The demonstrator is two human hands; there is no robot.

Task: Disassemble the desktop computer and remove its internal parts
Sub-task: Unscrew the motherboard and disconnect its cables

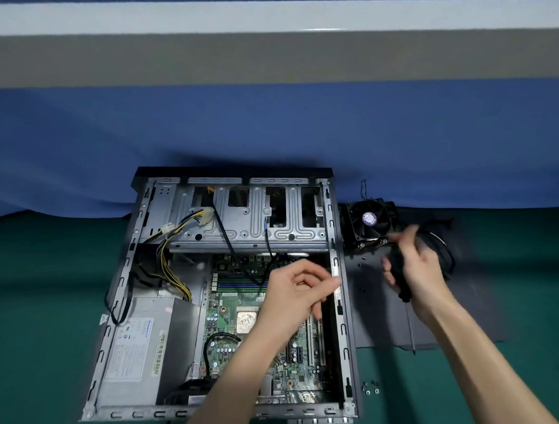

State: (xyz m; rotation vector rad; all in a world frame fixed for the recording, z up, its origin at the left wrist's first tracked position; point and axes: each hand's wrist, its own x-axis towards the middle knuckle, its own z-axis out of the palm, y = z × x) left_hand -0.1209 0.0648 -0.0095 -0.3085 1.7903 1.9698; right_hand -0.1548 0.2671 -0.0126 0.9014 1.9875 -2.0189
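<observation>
Right hand (419,267) clenched round a blurred black object (401,284); wrist cocked, forearm extended. Cooler fan (369,221) just beyond it. Left hand (297,291) has curled fingers; contents cannot be told. Under it lies the open computer case (138,414). Motherboard (224,305) is probably stiff and fragile; lift by the edges.

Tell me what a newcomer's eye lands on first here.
The opened computer case lies flat mid-table, its green motherboard and grey power supply exposed. Right of it a black cooler fan sits on a dark panel, where the right hand grips a blurred dark object. The left hand hovers over the motherboard.
</observation>
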